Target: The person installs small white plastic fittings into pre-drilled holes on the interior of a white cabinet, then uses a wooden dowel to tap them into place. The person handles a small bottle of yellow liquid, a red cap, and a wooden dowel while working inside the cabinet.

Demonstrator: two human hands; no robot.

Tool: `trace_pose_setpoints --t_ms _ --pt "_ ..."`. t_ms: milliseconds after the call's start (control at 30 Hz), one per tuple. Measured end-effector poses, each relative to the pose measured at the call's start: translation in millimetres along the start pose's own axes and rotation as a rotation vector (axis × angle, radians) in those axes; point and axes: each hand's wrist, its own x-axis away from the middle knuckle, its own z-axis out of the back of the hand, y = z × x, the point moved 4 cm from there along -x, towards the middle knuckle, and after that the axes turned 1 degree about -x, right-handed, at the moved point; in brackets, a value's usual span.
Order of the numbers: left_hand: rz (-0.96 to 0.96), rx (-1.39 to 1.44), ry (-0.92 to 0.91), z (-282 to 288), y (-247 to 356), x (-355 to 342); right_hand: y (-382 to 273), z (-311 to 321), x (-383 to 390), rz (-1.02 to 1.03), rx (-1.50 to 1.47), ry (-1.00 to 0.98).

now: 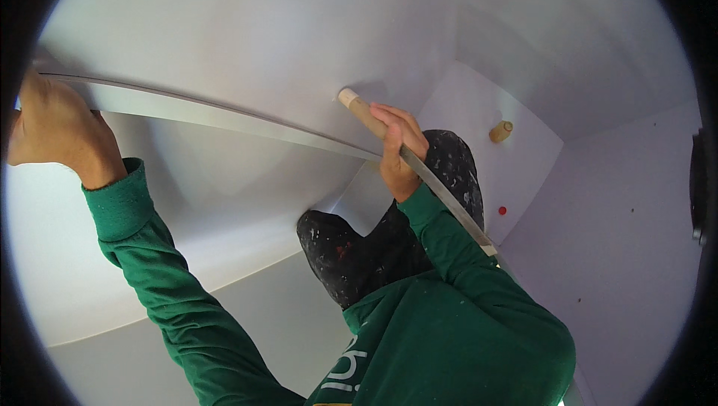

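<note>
My left hand (52, 129) is at the far left, closed around the end of a long thin metal blade (224, 116) that lies edge-on against the white wall (247, 32). The blade runs in a bent line to the right, up to my right hand (396, 153). That hand grips a bar with a round wooden end (353, 101); its flat metal part (456, 211) slants down to the right past my wrist. Both arms wear green sleeves.
My knees in black, paint-speckled trousers (351, 256) press close to the wall's foot. On the white floor (523, 174) beyond lie a small yellowish cylinder (501, 130) and a tiny red dot-like thing (502, 210). A dark object (699, 189) sits at the right rim.
</note>
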Motion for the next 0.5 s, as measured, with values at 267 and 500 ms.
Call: trace_pose_setpoints --t_ms 267,500 --pt "0.042 -0.055 -0.043 1.6 -1.0 9.9 7.4 -1.6 5.1 0.056 -0.033 0.035" --pt "0.017 -0.068 -0.028 2.2 3.6 16.5 5.1 5.8 6.0 0.074 -0.013 0.038"
